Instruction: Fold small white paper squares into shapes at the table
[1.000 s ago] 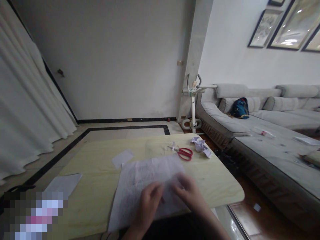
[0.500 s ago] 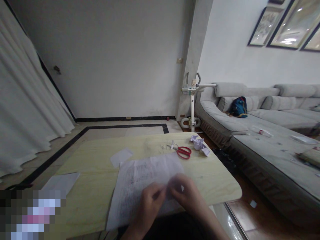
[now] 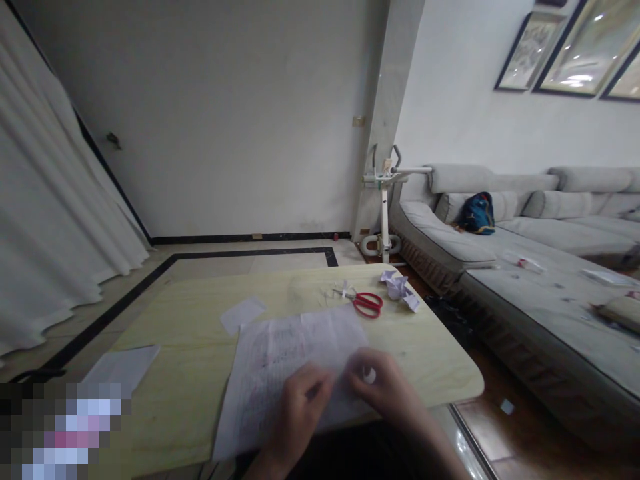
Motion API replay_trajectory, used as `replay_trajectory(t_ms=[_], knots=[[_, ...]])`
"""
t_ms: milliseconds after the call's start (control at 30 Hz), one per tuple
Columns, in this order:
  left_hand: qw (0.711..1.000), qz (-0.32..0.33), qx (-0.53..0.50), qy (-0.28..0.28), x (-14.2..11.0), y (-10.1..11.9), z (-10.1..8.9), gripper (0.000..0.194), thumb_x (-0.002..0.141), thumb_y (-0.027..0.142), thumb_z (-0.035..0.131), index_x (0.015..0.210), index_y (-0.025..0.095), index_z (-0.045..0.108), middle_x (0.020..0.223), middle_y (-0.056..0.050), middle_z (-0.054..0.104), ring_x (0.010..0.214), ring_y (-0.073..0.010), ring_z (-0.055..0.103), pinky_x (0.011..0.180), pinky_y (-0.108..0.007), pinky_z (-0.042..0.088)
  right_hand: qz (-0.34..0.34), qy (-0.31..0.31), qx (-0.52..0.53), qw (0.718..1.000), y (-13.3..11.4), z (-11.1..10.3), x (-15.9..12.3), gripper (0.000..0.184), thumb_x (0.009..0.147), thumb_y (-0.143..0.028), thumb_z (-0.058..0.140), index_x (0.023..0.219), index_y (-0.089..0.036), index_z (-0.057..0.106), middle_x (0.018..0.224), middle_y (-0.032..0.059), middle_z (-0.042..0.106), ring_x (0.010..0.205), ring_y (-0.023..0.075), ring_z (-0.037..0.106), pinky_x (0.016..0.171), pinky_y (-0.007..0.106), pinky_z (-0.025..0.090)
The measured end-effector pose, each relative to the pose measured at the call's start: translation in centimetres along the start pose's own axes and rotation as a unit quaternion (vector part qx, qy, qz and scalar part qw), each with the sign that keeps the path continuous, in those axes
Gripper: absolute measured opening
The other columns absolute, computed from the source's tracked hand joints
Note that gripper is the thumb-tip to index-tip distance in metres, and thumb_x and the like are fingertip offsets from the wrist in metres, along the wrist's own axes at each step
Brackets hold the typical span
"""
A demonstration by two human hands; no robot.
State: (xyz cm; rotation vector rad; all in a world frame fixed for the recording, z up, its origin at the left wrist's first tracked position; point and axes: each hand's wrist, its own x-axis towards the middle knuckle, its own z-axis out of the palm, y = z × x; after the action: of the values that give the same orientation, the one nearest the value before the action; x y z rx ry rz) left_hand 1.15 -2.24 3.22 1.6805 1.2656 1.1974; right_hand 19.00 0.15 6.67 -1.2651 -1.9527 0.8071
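Observation:
A large printed sheet of paper [image 3: 280, 353] lies on the pale wooden table in front of me. Over its lower right part, my left hand [image 3: 303, 403] is closed with thumb and fingers pinched together; what it holds is hidden. Just to the right, my right hand [image 3: 385, 387] is curled and somewhat blurred. A small white piece of paper [image 3: 369, 375] shows among its fingers. The two hands are slightly apart. Beyond the sheet lie red-handled scissors [image 3: 367, 305], with thin scraps [image 3: 327, 295] by the blades.
Folded purplish paper [image 3: 397, 287] sits at the table's far right corner. A small blank paper [image 3: 243, 315] touches the sheet's upper left, and another paper [image 3: 123, 365] lies at the left edge. A grey sofa [image 3: 530, 313] stands to the right of the table [image 3: 185, 393].
My hands came together over the sheet, then parted slightly, the right one moving right. The white piece has come into view in my right hand. The camera view has shifted slightly.

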Motion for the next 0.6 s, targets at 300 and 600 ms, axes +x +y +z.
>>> replay_trajectory(t_ms=[300,600], knots=[[1.000,0.006,0.012,-0.003,0.0,-0.6,0.1,0.033,0.090,0.034,0.053,0.062,0.018,0.058,0.065,0.001,0.054,0.065,-0.0146,0.052,0.063,-0.022,0.040,0.013,-0.015,-0.014,1.000,0.5,-1.7,0.0,0.011,0.073,-0.012,0.058,0.070,-0.015,0.068,0.067,0.0026,0.066,0.065,0.0161,0.058,0.062,0.025,0.043],[0.990,-0.101,-0.069,0.065,0.5,-0.1,-0.3,0.028,0.080,0.042,0.059,0.069,0.018,0.067,0.067,-0.002,0.065,0.066,-0.0187,0.060,0.063,-0.025,0.048,0.008,0.077,0.046,0.996,0.8,-1.9,0.3,0.018,0.082,-0.027,0.059,0.093,-0.016,0.067,0.084,0.0057,0.068,0.072,0.0183,0.059,0.067,0.029,0.046]])
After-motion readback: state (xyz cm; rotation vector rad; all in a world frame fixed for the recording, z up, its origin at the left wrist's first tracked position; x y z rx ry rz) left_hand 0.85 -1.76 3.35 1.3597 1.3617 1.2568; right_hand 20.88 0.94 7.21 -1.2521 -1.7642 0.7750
